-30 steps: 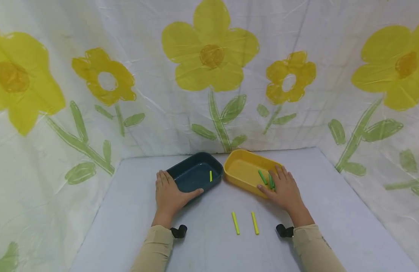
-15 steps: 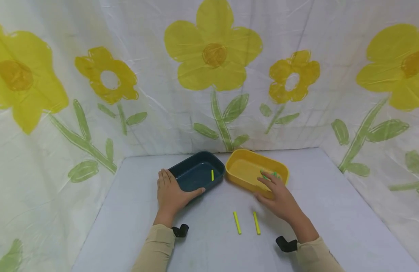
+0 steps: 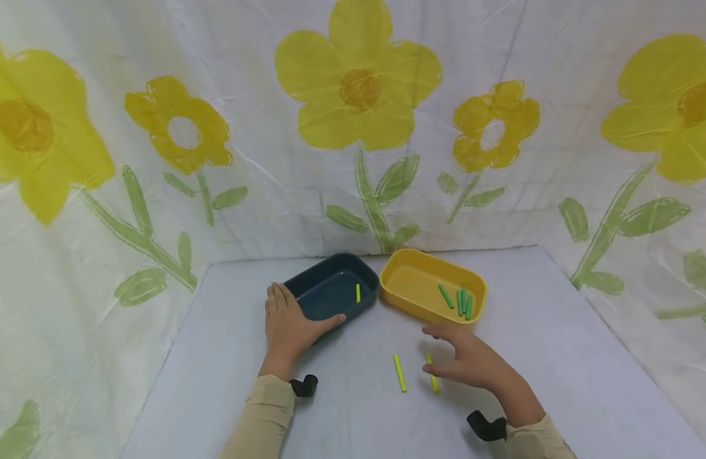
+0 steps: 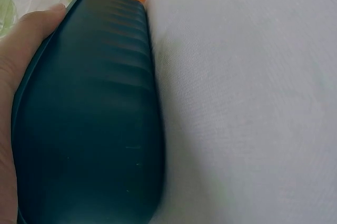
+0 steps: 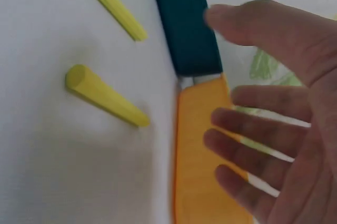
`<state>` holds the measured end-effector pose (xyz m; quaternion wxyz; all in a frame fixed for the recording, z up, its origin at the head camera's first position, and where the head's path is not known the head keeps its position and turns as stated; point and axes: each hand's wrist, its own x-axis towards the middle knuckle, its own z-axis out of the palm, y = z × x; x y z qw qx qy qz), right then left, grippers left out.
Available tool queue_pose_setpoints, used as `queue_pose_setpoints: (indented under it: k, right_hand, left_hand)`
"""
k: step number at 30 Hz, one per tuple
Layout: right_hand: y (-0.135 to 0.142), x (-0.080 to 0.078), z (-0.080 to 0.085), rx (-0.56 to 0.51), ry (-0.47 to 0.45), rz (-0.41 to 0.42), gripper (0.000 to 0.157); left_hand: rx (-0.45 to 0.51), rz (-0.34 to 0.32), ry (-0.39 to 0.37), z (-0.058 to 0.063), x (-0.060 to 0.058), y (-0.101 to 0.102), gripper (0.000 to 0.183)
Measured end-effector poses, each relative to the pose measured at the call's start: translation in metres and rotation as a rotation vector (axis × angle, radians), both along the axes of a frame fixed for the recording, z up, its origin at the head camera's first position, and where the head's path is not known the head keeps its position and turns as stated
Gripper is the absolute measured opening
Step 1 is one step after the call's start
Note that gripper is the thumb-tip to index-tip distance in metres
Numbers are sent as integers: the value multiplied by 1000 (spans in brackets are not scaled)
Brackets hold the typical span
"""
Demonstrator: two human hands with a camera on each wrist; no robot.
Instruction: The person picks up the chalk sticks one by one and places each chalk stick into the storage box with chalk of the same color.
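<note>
My left hand [image 3: 292, 328] rests on the near left corner of a dark teal tray [image 3: 324, 307]; its thumb lies along the near rim and its fingers on the left end. One short yellow stick [image 3: 358, 293] is inside that tray. My right hand [image 3: 473, 358] is in front of the yellow tray [image 3: 407, 306], fingers spread and nothing held. Its thumb overlaps the right-hand yellow stick [image 3: 434, 384] in the head view. In the right wrist view a gap shows between the fingers and that stick [image 5: 105, 97]. Another yellow stick [image 3: 400, 373] lies parallel to its left.
Several green sticks [image 3: 459, 302] lie at the right end of the yellow tray. Both trays stand at the back of the white table [image 3: 353, 421], their near corners meeting. A white cloth [image 3: 261, 210] painted with yellow flowers hangs behind and at the sides.
My right hand has left the yellow tray's right end and come back toward the yellow sticks, uncovering the green sticks. My left hand has stayed on the teal tray.
</note>
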<state>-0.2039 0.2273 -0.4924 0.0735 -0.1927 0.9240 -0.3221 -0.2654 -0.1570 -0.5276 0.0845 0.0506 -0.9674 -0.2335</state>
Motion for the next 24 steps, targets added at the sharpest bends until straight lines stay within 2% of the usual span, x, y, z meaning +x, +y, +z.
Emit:
queue_pose_setpoints:
  k: [6,18,24]
  right_hand:
    - [3,4,-4,89,-81,45,82]
    - [7,8,-14,139,-101,18,92]
    - [9,8,-17,135,-95,26,74]
  left_hand:
    - [-6,-3,-22,4,1,1,171]
    - [-6,-1,-25,7,3,2,170]
    - [-5,-5,-23,6,3,2,170]
